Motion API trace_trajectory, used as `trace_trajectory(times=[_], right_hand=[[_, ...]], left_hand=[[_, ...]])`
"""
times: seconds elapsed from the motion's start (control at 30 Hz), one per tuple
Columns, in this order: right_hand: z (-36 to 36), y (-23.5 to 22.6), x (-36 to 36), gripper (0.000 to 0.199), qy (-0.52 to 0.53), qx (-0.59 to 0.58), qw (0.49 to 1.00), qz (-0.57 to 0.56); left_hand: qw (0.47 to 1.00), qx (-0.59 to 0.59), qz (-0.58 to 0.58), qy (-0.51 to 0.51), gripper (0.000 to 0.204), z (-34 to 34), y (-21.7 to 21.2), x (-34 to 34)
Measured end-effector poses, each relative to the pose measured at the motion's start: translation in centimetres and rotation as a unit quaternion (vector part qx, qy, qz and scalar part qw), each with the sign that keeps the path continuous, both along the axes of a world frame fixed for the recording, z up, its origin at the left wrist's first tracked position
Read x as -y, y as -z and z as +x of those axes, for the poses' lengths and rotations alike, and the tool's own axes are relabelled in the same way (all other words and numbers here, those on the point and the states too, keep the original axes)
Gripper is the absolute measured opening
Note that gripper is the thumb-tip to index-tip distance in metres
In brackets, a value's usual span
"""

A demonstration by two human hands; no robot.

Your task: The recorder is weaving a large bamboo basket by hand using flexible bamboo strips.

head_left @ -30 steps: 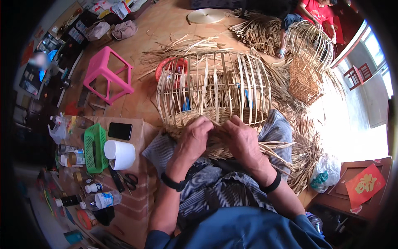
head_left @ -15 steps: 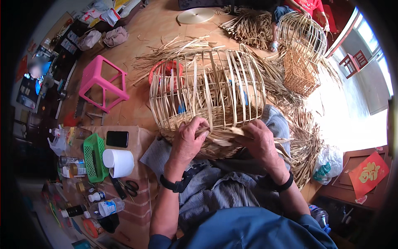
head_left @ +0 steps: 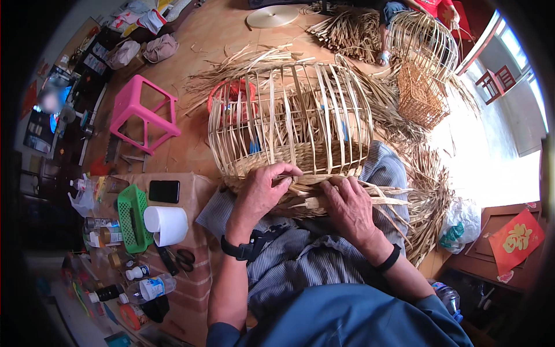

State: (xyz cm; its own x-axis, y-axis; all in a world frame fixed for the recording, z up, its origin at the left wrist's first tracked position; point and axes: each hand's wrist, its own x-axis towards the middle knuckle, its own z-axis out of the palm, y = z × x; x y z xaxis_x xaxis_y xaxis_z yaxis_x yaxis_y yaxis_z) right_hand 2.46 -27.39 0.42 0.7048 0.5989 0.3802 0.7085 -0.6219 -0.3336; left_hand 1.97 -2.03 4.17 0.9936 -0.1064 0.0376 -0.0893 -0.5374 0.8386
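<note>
Right now the work is at the rim of a bamboo cage (head_left: 292, 118), a round open frame of pale upright slats that lies on its side across the person's lap, its woven band turned toward the body. The left hand (head_left: 260, 194) curls over that band, fingers bent and pressing on the strips, thumb tucked under; it seems to pin the weave more than to grip it. The right hand (head_left: 347, 208) lies just beside it on the same band, fingers closed around a bundle of loose bamboo strips (head_left: 384, 196) that fan out to the right of the cage. Judged from this, the step in hand is weaving or binding the rim: one hand steadies while the other feeds a strip. The next move likely calls for threading a strip between two slats and pulling it snug without snapping it. Left of the cage stand a pink stool (head_left: 141, 113), a green basket (head_left: 133, 217), a white paper roll (head_left: 166, 224) and a dark phone (head_left: 164, 191).
</note>
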Motion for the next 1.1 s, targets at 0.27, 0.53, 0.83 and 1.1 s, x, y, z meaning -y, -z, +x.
trace_trajectory(times=[0.27, 0.53, 0.83, 1.1], right_hand=[[-1.3, -0.5, -1.2, 0.025, -0.024, -0.043, 0.999, -0.007], [-2.8, -3.2, -0.3, 0.025, -0.08, -0.225, 0.969, -0.06], [3.5, -4.8, 2.3, 0.03, -0.057, -0.734, 0.626, 0.259], [3.5, -3.4, 5.5, 0.032, 0.031, -0.768, 0.49, 0.411]], left_hand=[[1.0, -0.008, -0.014, 0.011, 0.017, 0.3, 0.3, -0.5], [0.998, -0.021, -0.064, -0.007, 0.016, 0.0, 1.5, -0.1], [0.998, 0.043, 0.014, 0.049, 0.036, -0.8, 1.4, -0.6], [0.991, 0.13, -0.014, -0.034, 0.018, -1.0, 3.8, 0.9]])
